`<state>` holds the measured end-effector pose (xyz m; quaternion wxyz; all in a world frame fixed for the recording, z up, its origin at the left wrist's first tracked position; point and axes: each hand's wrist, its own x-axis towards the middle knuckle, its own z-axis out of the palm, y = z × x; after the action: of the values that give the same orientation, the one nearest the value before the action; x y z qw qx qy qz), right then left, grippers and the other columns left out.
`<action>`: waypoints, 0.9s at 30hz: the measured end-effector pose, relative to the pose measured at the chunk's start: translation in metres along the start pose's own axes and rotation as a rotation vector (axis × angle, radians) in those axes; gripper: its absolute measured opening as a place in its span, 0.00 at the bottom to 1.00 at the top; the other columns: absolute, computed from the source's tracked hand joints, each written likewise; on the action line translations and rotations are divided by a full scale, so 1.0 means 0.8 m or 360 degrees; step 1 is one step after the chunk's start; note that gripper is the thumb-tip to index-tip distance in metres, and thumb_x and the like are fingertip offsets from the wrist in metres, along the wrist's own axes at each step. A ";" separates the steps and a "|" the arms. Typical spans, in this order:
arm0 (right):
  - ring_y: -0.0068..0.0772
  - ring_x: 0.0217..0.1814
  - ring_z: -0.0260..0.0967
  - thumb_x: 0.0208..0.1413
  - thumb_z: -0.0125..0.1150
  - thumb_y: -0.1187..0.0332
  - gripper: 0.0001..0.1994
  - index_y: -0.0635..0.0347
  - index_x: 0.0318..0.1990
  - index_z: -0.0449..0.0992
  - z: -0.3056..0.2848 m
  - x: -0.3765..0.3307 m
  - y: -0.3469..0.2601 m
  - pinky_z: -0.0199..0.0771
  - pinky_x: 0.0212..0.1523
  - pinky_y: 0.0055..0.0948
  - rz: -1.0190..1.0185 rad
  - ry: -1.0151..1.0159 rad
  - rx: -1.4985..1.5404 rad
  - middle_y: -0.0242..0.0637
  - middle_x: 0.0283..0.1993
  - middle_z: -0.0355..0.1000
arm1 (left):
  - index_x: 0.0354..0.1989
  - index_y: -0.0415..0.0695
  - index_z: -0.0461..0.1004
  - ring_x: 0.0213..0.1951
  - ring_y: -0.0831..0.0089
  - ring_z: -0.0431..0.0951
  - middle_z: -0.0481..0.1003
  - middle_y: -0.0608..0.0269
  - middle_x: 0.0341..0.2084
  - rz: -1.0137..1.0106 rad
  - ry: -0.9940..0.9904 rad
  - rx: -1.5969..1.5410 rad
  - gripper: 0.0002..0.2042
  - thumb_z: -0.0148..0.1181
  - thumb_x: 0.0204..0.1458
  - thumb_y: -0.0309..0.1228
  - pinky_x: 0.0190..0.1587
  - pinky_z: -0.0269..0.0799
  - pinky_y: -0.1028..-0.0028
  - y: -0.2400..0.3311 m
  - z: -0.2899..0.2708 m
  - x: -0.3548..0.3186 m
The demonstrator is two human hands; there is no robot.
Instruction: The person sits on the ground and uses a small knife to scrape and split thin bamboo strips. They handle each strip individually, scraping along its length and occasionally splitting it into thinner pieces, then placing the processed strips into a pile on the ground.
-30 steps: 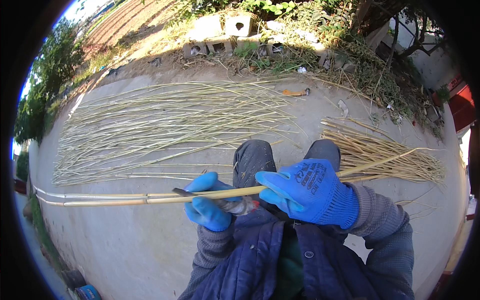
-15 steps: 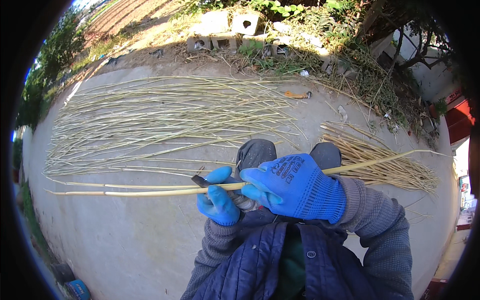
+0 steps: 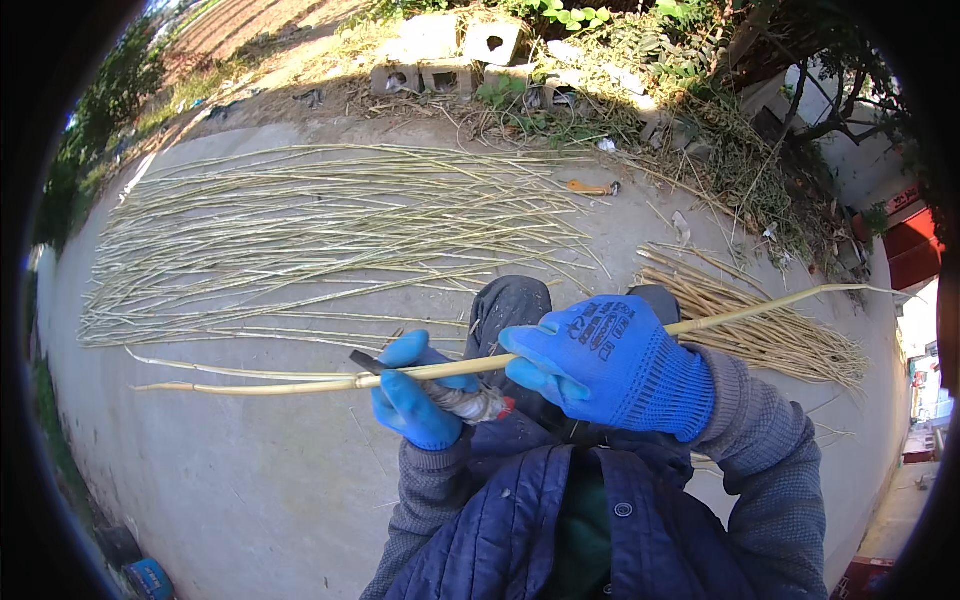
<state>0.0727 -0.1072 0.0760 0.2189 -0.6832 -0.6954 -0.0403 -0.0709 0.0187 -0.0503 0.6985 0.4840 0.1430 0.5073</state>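
Head: right hand (image 3: pixel 610 365) (dark print (image 3: pixel 603 325) on glove (image 3: pixel 665 385)) grips a stalk (image 3: pixel 470 366).

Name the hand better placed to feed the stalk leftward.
Likely the right hand: it grips the stalk on its undivided side, while the left hand holds the knife near two strips.

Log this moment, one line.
left blue-gloved hand: dark wrapped-handle blade | right blue-gloved hand: long yellowish split stalk | ground: thin pale strips
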 end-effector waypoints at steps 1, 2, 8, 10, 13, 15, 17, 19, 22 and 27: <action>0.35 0.20 0.71 0.57 0.63 0.59 0.10 0.56 0.35 0.75 -0.009 0.000 0.003 0.68 0.19 0.36 0.0060 0.0018 -0.0020 0.34 0.21 0.69 | 0.50 0.31 0.70 0.15 0.74 0.66 0.67 0.61 0.17 -0.0055 0.0356 -0.0093 0.28 0.39 0.68 0.50 0.18 0.63 0.76 0.005 -0.002 0.012; 0.34 0.21 0.72 0.55 0.66 0.61 0.11 0.57 0.40 0.76 -0.015 0.000 0.003 0.69 0.20 0.34 0.0101 -0.0091 -0.0029 0.33 0.22 0.70 | 0.51 0.31 0.70 0.16 0.74 0.67 0.67 0.61 0.17 -0.0009 0.0443 -0.0098 0.28 0.39 0.68 0.50 0.19 0.63 0.77 0.008 0.002 0.016; 0.34 0.21 0.72 0.53 0.69 0.63 0.13 0.59 0.43 0.78 0.014 0.008 -0.008 0.70 0.20 0.34 0.0091 -0.0123 -0.0066 0.33 0.22 0.71 | 0.50 0.32 0.71 0.20 0.72 0.72 0.72 0.57 0.20 0.0073 0.0306 0.0491 0.27 0.41 0.68 0.50 0.25 0.71 0.74 -0.015 0.019 -0.003; 0.34 0.21 0.72 0.54 0.67 0.63 0.12 0.58 0.42 0.78 0.021 0.006 -0.002 0.70 0.20 0.34 0.0091 -0.0051 -0.0056 0.33 0.22 0.70 | 0.49 0.33 0.71 0.20 0.72 0.73 0.72 0.57 0.20 -0.0112 0.0268 0.0222 0.26 0.42 0.68 0.49 0.24 0.71 0.74 -0.025 0.010 -0.011; 0.36 0.21 0.72 0.57 0.64 0.61 0.10 0.57 0.41 0.77 0.019 0.003 0.008 0.70 0.20 0.35 0.0177 -0.0128 -0.0021 0.34 0.22 0.70 | 0.48 0.35 0.72 0.19 0.72 0.72 0.73 0.57 0.20 -0.0247 0.0313 -0.0135 0.25 0.42 0.68 0.49 0.23 0.71 0.74 -0.033 -0.001 -0.014; 0.37 0.22 0.72 0.57 0.63 0.61 0.10 0.56 0.40 0.77 0.019 0.004 0.006 0.70 0.21 0.35 0.0340 -0.0305 -0.0082 0.35 0.22 0.70 | 0.47 0.36 0.72 0.17 0.73 0.71 0.73 0.57 0.20 -0.0272 0.0466 -0.0128 0.24 0.41 0.68 0.48 0.21 0.71 0.73 -0.035 0.003 -0.015; 0.39 0.22 0.73 0.58 0.62 0.61 0.08 0.55 0.37 0.77 0.021 0.006 0.002 0.70 0.21 0.36 0.0239 -0.0267 0.0016 0.36 0.23 0.70 | 0.49 0.32 0.72 0.30 0.73 0.77 0.77 0.56 0.31 -0.0040 0.0139 0.0437 0.25 0.45 0.67 0.47 0.34 0.75 0.73 -0.038 0.013 -0.018; 0.40 0.22 0.72 0.58 0.62 0.61 0.08 0.55 0.35 0.76 0.024 0.008 -0.001 0.70 0.21 0.37 0.0212 -0.0196 0.0044 0.36 0.22 0.70 | 0.49 0.30 0.72 0.36 0.72 0.77 0.77 0.55 0.36 -0.0228 0.0073 0.0248 0.25 0.47 0.67 0.47 0.39 0.75 0.72 -0.040 0.019 -0.023; 0.39 0.22 0.73 0.58 0.61 0.60 0.09 0.54 0.33 0.74 0.026 0.005 0.002 0.69 0.20 0.38 0.0229 -0.0166 0.0063 0.35 0.22 0.69 | 0.49 0.30 0.72 0.36 0.71 0.78 0.77 0.54 0.35 -0.0243 0.0162 0.0195 0.25 0.46 0.67 0.47 0.38 0.75 0.73 -0.040 0.016 -0.030; 0.39 0.22 0.73 0.57 0.63 0.61 0.08 0.55 0.35 0.76 0.034 0.000 0.004 0.70 0.21 0.37 0.0156 -0.0143 0.0129 0.34 0.23 0.70 | 0.51 0.30 0.71 0.37 0.71 0.78 0.78 0.52 0.36 -0.0337 -0.0004 0.0051 0.26 0.44 0.68 0.47 0.39 0.75 0.72 -0.038 0.016 -0.034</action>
<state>0.0691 -0.0974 0.0510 0.2166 -0.7082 -0.6714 0.0294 -0.0570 -0.0118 -0.0775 0.7405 0.4780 0.2005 0.4277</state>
